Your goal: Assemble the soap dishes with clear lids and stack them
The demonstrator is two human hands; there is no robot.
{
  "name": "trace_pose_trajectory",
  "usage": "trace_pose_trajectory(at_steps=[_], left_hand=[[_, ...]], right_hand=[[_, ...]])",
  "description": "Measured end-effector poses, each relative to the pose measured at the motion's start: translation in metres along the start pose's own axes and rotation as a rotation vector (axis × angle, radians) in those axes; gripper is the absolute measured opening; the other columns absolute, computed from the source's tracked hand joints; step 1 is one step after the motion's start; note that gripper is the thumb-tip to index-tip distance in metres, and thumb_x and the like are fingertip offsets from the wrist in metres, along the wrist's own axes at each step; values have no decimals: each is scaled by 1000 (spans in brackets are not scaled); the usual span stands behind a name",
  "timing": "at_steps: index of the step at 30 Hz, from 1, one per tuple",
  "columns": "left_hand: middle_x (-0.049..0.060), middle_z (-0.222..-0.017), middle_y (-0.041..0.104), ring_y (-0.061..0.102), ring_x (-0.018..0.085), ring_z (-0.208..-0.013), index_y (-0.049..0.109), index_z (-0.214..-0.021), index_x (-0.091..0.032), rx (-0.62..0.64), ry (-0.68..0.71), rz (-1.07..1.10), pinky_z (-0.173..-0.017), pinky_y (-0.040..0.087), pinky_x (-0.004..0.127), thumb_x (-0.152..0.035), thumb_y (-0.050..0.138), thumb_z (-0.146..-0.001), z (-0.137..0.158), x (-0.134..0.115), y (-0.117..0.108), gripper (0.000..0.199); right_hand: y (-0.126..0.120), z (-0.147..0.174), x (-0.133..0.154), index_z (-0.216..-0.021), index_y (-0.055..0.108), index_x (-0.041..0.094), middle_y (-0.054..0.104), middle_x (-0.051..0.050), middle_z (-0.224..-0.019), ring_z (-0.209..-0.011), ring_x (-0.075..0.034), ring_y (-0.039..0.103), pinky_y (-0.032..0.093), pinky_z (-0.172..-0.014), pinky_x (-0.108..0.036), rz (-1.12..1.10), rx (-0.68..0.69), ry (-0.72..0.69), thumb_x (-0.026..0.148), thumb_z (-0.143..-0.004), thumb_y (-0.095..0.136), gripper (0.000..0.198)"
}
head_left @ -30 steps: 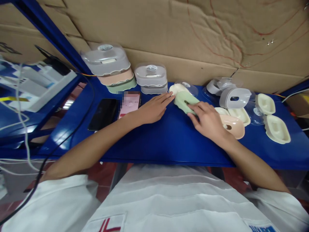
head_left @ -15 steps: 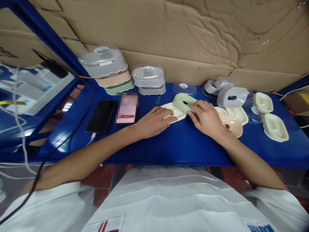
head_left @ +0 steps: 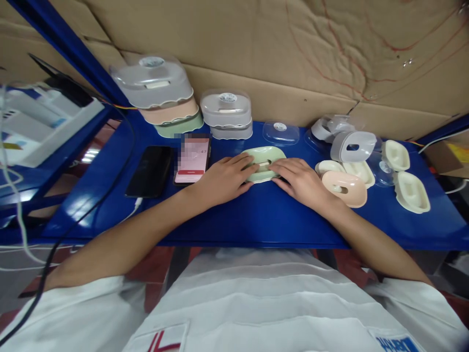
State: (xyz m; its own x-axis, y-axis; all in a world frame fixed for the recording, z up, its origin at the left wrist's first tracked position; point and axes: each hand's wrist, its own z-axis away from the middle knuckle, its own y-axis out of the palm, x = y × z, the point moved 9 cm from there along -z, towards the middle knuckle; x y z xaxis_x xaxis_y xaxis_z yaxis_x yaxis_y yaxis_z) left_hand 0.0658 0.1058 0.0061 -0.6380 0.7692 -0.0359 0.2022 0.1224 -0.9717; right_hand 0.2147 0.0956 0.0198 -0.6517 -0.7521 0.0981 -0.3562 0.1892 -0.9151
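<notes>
In the middle of the blue table, a pale green oval plastic cover (head_left: 266, 152) with a slot lies over a cream base, of which the raised middle piece shows through the slot. My left hand (head_left: 227, 180) grips the cover's left end, fingers bent over its top. At the opposite end, my right hand (head_left: 301, 180) has its fingers on the cover and the thumb at the near edge. A peach cover (head_left: 348, 189) rests on the table just right of my right hand, with cream bases (head_left: 361, 171) behind it.
Two phones, one black (head_left: 149, 171) and one lit (head_left: 192, 157), lie at left. Stacked covers under clear lids (head_left: 152, 80) stand behind them. A clear lid (head_left: 280, 133), grey covers (head_left: 353, 146) and more cream trays (head_left: 412, 191) are at the back and right. A cardboard wall (head_left: 256, 58) rises behind.
The green cover, tilted over the cream base's right part before, now lies level over it. Both hands have come to its ends, my left hand moving from the base onto the cover.
</notes>
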Motion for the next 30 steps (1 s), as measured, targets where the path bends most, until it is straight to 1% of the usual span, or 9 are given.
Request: trace_pose_trajectory(at_steps=[6,12,16,19,21,24,26,28,30], left_hand=[[21,-158,59,54,37,-151,62,-151,-14,22,-12,-46,-113,56,49,-29,59,-108,0,-6,1,45],[19,-155,62,56,36,-149,63,-148,-15,15,-35,-70,-106,59,49,-29,56,-109,0,-5,2,42],[20,-152,63,57,36,-148,66,-142,-14,-4,-33,-75,-108,58,48,-29,58,-108,0,-5,1,37],[20,-151,63,57,37,-147,66,-140,-13,-6,-31,-83,-109,58,49,-26,56,-108,0,-4,0,35],[20,-150,63,57,37,-147,67,-136,-13,0,-34,-77,-111,57,49,-23,55,-107,0,-2,-1,33],[20,-148,63,57,36,-147,68,-132,-13,28,-40,-46,-115,55,50,-21,56,-105,3,2,-4,31],[21,-152,59,54,37,-149,66,-134,-14,76,-30,2,-116,54,51,-25,60,-104,5,4,-4,33],[21,-156,55,52,38,-151,64,-136,-15,130,-8,77,-116,55,53,-31,63,-104,9,3,-4,36],[19,-158,53,55,36,-148,64,-134,-17,151,11,153,-115,55,53,-32,61,-105,12,2,-5,33]], right_hand=[[1,-3,7,-131,72,16,78,-14,-128,-127,-30,71,51,-114,-50,149,44,-3,21,-110,53,29],[9,-5,7,-128,71,10,77,-18,-131,-126,-29,72,51,-120,-49,175,83,-16,23,-110,52,29],[9,-7,-1,-126,73,14,78,-15,-131,-127,-29,72,54,-118,-47,91,139,12,30,-113,47,33],[3,-20,-26,-141,67,15,71,-14,-146,-139,-27,65,51,-121,-43,15,116,142,30,-115,39,42],[4,-31,-51,-156,54,11,57,-18,-162,-153,-30,52,42,-128,-50,105,117,291,20,-112,33,50],[22,-41,-76,-167,36,0,41,-26,-171,-163,-38,34,25,-134,-62,256,249,445,9,-103,35,64],[32,-42,-78,-167,35,0,45,-28,-168,-162,-40,36,24,-133,-65,269,310,458,11,-102,39,66],[31,-38,-74,-168,37,6,52,-26,-163,-156,-41,44,28,-131,-66,245,291,432,21,-104,47,66],[24,-30,-75,-169,38,12,51,-25,-162,-154,-43,46,31,-129,-67,212,271,425,32,-102,58,72]])
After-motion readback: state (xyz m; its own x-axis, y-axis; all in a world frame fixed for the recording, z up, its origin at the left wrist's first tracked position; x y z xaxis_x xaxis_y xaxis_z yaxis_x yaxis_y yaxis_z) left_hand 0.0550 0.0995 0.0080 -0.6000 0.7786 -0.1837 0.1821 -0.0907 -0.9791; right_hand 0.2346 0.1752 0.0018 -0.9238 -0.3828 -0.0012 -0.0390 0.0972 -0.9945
